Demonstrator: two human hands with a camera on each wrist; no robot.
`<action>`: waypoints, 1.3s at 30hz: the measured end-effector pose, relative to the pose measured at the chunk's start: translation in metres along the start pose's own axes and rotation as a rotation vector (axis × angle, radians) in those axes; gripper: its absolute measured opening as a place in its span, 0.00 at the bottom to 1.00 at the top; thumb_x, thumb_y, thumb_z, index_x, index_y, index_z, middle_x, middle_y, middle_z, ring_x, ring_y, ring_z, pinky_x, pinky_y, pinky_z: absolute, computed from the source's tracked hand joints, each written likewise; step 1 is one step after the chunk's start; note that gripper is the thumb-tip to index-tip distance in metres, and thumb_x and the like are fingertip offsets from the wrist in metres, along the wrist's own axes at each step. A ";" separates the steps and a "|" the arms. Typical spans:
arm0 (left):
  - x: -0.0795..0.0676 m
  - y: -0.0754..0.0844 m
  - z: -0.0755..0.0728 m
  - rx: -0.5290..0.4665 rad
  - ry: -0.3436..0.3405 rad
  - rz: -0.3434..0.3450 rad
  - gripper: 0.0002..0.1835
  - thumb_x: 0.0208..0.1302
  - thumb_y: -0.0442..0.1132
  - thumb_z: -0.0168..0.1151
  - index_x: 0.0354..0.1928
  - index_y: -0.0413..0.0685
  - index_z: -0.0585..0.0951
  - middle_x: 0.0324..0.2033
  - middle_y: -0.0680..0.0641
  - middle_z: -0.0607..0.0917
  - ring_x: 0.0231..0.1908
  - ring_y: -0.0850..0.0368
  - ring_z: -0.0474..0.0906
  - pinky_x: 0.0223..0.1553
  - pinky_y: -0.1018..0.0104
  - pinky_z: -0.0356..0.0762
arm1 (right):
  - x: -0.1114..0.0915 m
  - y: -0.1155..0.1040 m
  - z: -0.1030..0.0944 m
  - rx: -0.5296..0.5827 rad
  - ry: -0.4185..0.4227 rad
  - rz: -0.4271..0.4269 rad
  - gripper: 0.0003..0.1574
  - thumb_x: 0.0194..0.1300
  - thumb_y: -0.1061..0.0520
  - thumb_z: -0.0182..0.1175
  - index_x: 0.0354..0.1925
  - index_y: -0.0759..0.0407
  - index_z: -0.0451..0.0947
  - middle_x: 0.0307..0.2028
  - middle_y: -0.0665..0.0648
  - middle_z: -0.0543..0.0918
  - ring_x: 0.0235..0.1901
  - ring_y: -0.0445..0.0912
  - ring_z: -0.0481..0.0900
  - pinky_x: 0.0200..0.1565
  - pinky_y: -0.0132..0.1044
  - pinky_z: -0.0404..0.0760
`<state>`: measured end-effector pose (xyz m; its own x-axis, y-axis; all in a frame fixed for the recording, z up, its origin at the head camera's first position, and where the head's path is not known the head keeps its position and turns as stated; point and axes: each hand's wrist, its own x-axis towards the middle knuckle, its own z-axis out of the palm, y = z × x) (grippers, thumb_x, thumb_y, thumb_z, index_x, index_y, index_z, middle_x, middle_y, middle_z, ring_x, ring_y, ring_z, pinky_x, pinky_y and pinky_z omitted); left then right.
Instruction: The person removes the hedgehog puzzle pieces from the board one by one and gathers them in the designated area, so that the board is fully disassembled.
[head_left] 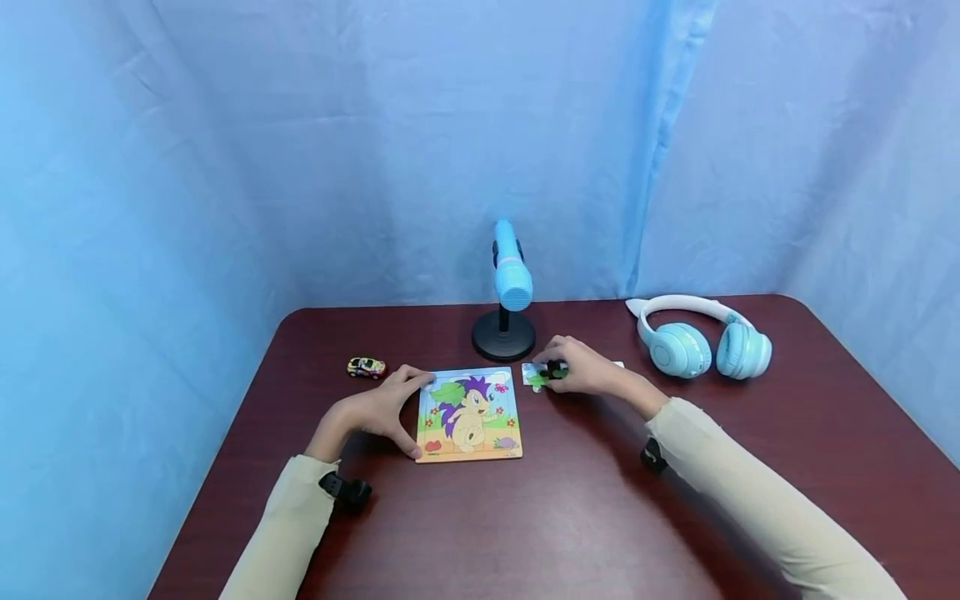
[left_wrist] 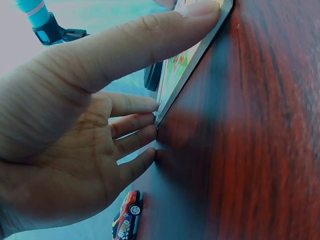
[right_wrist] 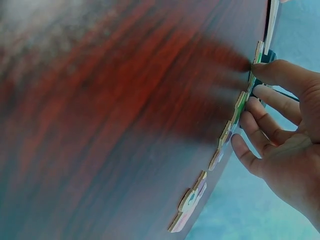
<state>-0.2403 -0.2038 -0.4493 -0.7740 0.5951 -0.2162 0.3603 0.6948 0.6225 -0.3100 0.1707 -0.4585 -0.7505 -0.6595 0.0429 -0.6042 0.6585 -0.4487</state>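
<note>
A square wooden puzzle board [head_left: 468, 417] with a purple-haired cartoon hedgehog lies flat on the table. My left hand [head_left: 382, 410] spans its left edge, thumb [left_wrist: 200, 12] on the near corner and the nearly straight fingers at the far corner. Just right of the board, my right hand [head_left: 576, 367] reaches down to a blue-and-green puzzle piece [head_left: 531, 375]. In the right wrist view, the thumb and index finger pinch this piece [right_wrist: 258, 52] at the tabletop. The other fingers hang beside more puzzle pieces [right_wrist: 225, 134], partly hidden by the hand in the head view.
Behind the board stands a light-blue microphone [head_left: 513, 279] on a round black base [head_left: 504, 337]. A small toy car [head_left: 367, 367] sits near my left fingers. Light-blue headphones [head_left: 681, 350] lie at the far right. A separate puzzle piece [right_wrist: 190, 202] lies beyond my right hand.
</note>
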 end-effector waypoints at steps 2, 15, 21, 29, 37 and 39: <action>0.000 0.000 0.000 -0.004 0.005 0.001 0.63 0.46 0.49 0.84 0.79 0.38 0.55 0.70 0.38 0.61 0.68 0.41 0.59 0.67 0.42 0.67 | 0.001 -0.001 -0.001 0.002 -0.002 0.000 0.23 0.61 0.61 0.70 0.55 0.64 0.85 0.49 0.61 0.82 0.50 0.53 0.76 0.52 0.50 0.77; -0.001 -0.001 0.000 -0.012 0.004 0.007 0.62 0.47 0.49 0.84 0.78 0.36 0.55 0.69 0.37 0.61 0.67 0.40 0.59 0.67 0.40 0.67 | 0.004 0.003 0.000 0.002 -0.018 0.000 0.23 0.62 0.61 0.69 0.56 0.64 0.84 0.50 0.61 0.82 0.50 0.53 0.78 0.52 0.50 0.79; -0.001 -0.002 0.001 -0.010 0.004 0.002 0.63 0.46 0.49 0.84 0.79 0.37 0.55 0.69 0.37 0.61 0.67 0.41 0.59 0.68 0.41 0.67 | 0.004 0.004 0.001 0.010 -0.022 0.005 0.23 0.62 0.62 0.68 0.56 0.64 0.84 0.50 0.62 0.82 0.50 0.53 0.77 0.52 0.50 0.79; 0.000 -0.001 0.000 -0.004 -0.001 -0.005 0.63 0.46 0.49 0.84 0.79 0.38 0.55 0.69 0.38 0.61 0.68 0.41 0.59 0.67 0.42 0.68 | 0.001 0.004 0.000 0.019 -0.023 0.000 0.23 0.62 0.63 0.67 0.56 0.64 0.84 0.50 0.62 0.82 0.50 0.53 0.78 0.52 0.50 0.79; 0.001 0.000 0.000 -0.001 -0.005 -0.020 0.63 0.47 0.48 0.84 0.80 0.40 0.54 0.69 0.38 0.60 0.68 0.42 0.59 0.67 0.43 0.69 | 0.001 0.003 -0.003 0.024 -0.019 0.006 0.23 0.62 0.63 0.67 0.56 0.64 0.84 0.51 0.62 0.81 0.50 0.53 0.77 0.53 0.52 0.80; 0.001 0.000 0.000 0.002 -0.005 -0.022 0.63 0.47 0.49 0.84 0.80 0.40 0.54 0.69 0.38 0.61 0.68 0.41 0.59 0.67 0.43 0.69 | 0.001 0.001 -0.004 0.031 -0.014 0.008 0.24 0.62 0.63 0.68 0.57 0.63 0.84 0.51 0.62 0.81 0.51 0.54 0.77 0.54 0.52 0.80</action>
<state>-0.2409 -0.2032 -0.4495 -0.7790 0.5820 -0.2334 0.3445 0.7082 0.6162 -0.3127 0.1719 -0.4549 -0.7514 -0.6592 0.0268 -0.5894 0.6525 -0.4763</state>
